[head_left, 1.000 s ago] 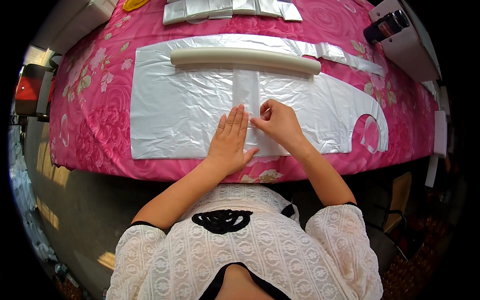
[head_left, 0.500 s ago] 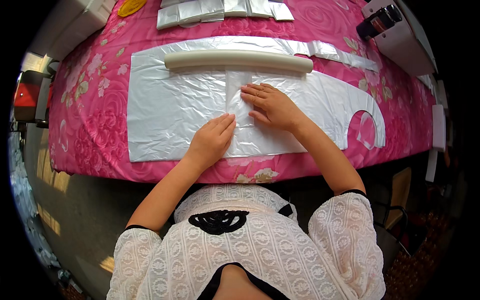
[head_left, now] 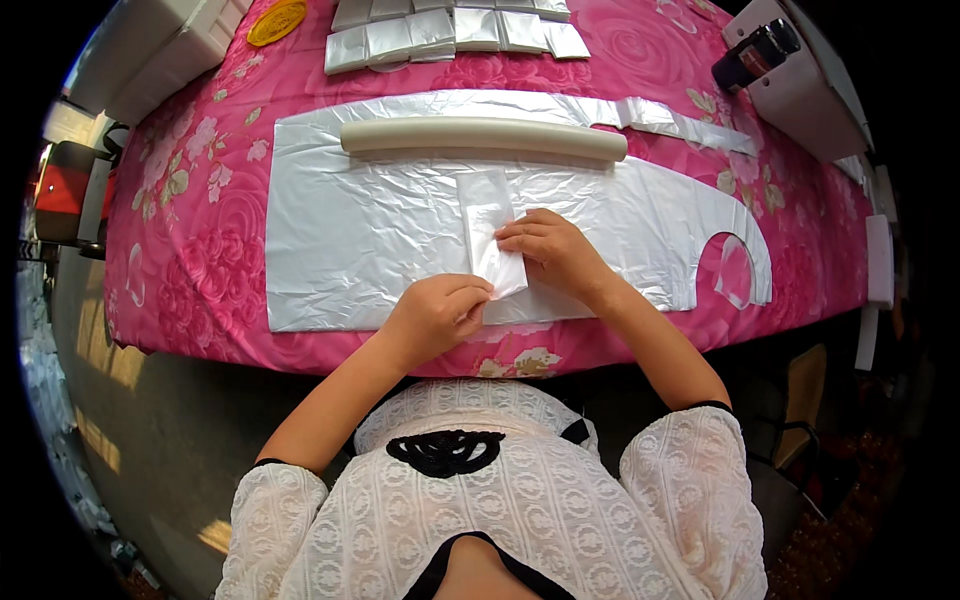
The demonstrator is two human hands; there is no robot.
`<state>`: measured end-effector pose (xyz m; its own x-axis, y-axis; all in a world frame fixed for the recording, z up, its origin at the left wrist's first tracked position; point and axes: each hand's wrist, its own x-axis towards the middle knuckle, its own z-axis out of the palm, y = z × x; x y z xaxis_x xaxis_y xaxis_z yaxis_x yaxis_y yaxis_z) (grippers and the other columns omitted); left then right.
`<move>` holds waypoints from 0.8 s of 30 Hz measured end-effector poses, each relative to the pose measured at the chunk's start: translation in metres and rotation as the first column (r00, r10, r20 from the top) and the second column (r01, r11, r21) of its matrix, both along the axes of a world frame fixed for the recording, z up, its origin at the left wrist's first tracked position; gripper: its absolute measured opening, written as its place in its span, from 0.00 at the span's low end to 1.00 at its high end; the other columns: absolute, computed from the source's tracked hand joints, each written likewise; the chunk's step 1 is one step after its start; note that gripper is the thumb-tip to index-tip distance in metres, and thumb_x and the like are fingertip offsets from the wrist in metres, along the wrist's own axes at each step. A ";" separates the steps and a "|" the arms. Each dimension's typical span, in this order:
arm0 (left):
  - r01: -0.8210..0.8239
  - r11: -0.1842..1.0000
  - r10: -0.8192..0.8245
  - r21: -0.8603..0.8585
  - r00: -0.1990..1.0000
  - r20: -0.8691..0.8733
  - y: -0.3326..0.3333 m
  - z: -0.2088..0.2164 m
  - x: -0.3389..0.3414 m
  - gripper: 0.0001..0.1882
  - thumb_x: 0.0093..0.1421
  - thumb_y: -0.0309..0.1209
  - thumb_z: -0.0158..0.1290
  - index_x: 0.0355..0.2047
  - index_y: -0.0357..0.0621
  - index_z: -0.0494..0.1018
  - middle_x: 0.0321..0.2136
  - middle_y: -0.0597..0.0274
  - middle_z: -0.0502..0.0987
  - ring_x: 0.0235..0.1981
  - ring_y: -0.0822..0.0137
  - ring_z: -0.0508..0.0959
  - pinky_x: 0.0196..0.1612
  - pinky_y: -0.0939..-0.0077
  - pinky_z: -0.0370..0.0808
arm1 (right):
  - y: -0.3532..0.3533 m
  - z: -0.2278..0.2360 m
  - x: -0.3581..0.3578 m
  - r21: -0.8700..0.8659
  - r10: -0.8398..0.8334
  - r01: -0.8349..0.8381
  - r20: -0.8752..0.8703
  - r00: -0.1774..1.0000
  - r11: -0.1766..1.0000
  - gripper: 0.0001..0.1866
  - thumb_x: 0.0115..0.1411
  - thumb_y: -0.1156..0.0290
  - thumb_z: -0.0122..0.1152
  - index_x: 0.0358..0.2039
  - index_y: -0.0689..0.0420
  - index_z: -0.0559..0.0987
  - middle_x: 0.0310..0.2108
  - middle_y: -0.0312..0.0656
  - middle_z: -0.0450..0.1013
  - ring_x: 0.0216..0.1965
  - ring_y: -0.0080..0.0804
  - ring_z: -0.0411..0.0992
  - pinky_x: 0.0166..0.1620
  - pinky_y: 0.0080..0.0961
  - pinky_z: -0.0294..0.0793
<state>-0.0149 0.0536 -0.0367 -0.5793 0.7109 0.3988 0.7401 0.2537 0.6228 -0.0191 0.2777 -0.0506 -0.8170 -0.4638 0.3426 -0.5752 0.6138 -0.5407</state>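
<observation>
"The fingers of the left hand point(head_left: 432, 318), are they together?"

"Yes, they seem pinched on the near end of the folded strip point(head_left: 488, 215). Those of the right hand point(head_left: 560, 258) lie close together at its right edge; whether the thumb also grips, I cannot tell."

"And where is this strip?"

"It lies upon the silvery sheet point(head_left: 360, 235), on the near side of the pale tube point(head_left: 480, 139)."

"How to handle it well?"

"In my opinion, lightly, because the film looks thin, with the long edges even and each crease pressed flat."
</observation>
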 end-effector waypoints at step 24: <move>-0.100 0.993 0.093 -0.070 0.991 -0.092 -0.003 -0.017 0.020 0.18 0.42 0.26 0.54 0.38 0.41 0.72 0.34 0.56 0.77 0.36 0.61 0.77 0.41 0.66 0.73 | 0.000 0.001 0.046 -0.012 0.012 -0.011 0.058 0.998 1.000 0.12 0.45 0.78 0.57 0.33 0.57 0.76 0.29 0.39 0.73 0.30 0.36 0.71 0.34 0.28 0.72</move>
